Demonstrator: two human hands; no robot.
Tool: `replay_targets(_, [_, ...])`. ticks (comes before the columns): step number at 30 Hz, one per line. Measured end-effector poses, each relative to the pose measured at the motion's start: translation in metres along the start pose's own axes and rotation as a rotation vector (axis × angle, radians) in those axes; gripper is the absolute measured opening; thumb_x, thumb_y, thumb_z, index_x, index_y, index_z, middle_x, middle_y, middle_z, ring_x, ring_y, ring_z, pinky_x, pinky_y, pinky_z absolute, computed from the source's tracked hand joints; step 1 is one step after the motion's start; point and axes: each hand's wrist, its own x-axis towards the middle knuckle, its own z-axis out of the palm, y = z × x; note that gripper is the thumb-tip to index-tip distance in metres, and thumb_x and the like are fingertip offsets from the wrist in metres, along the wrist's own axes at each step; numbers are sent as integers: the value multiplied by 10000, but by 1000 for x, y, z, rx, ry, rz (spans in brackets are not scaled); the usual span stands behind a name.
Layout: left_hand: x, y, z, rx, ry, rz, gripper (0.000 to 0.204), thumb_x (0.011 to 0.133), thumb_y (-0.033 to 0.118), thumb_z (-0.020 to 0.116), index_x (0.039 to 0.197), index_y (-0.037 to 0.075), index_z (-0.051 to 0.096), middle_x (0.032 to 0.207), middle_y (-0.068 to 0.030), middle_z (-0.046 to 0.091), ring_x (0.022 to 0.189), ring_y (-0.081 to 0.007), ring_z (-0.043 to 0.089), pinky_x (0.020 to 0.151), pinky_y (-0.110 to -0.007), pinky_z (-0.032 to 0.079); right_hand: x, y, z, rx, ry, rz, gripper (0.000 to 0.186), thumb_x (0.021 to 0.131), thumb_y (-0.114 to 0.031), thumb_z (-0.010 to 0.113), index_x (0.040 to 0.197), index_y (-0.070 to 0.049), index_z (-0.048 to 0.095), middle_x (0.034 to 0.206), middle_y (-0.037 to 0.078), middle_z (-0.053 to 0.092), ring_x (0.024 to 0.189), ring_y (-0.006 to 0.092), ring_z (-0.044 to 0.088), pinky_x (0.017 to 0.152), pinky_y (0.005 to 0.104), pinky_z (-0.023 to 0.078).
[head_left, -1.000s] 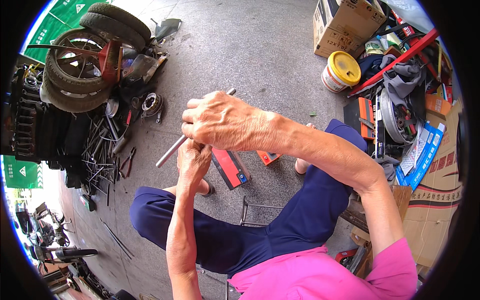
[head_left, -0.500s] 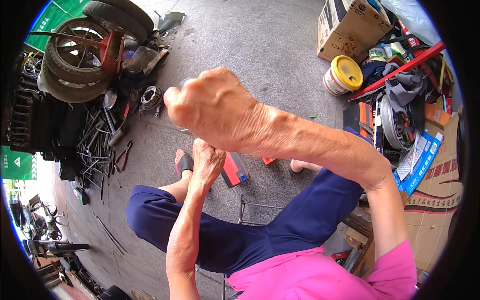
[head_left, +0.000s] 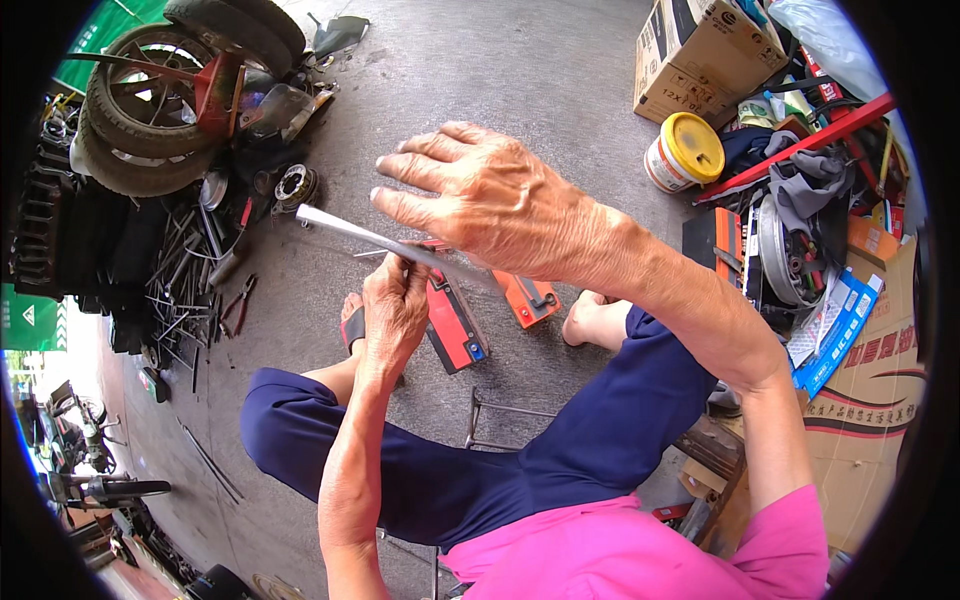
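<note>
My right hand [head_left: 480, 190] is raised with fingers stretched apart over a silver metal bar [head_left: 343, 227], whose blurred right part runs beneath my palm; whether the thumb touches it is hidden. My left hand [head_left: 395, 310] is closed at a thin metal rod [head_left: 370, 253], just under the bar. Below, between my feet, stand a red-and-black battery-like block [head_left: 457, 330] and an orange-and-black one [head_left: 522, 307].
Tyres and wheels [head_left: 150, 120], scattered tools and pliers [head_left: 238, 305] lie at left. On the right are cardboard boxes [head_left: 680, 65], a yellow-lidded bucket [head_left: 683, 150], a metal rim [head_left: 780, 250] and piled clutter. A metal stool frame [head_left: 475, 420] shows beneath my legs.
My right hand has risen and its fingers have gone from curled around the bar to spread. The bar has swung, its left end now higher and tilted the other way.
</note>
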Motion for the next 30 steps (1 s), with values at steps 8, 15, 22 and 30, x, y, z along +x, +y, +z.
replay_targets(8, [6,-26,-19,310,-71,85,109,934,90,577,987,18,640,816,-132,670,737,-260,655,635,-355,487,0,-16,7,-86,72,-57,176,725,-201,671,835,-66,693,896,61,659,1005,214,625,821,363,480])
replay_targets(15, [-1,-18,-11,202,-52,58,80,890,44,570,926,14,635,841,-110,659,802,-272,646,652,-354,481,3,-23,19,-139,279,-16,148,691,-199,661,727,-60,697,784,89,662,837,234,663,839,418,498])
replay_targets(22, [9,-19,-13,269,-22,62,109,902,97,577,948,8,621,778,-167,661,663,-303,667,583,-398,484,9,-38,7,251,200,273,178,747,-187,694,689,-23,659,651,157,657,647,302,692,610,440,546])
replay_targets(30, [8,12,-8,158,31,-44,136,987,121,549,981,1,612,708,-116,634,642,-176,589,607,-332,465,5,-12,1,74,258,203,178,744,-186,702,779,-20,648,727,132,674,697,302,700,629,398,546])
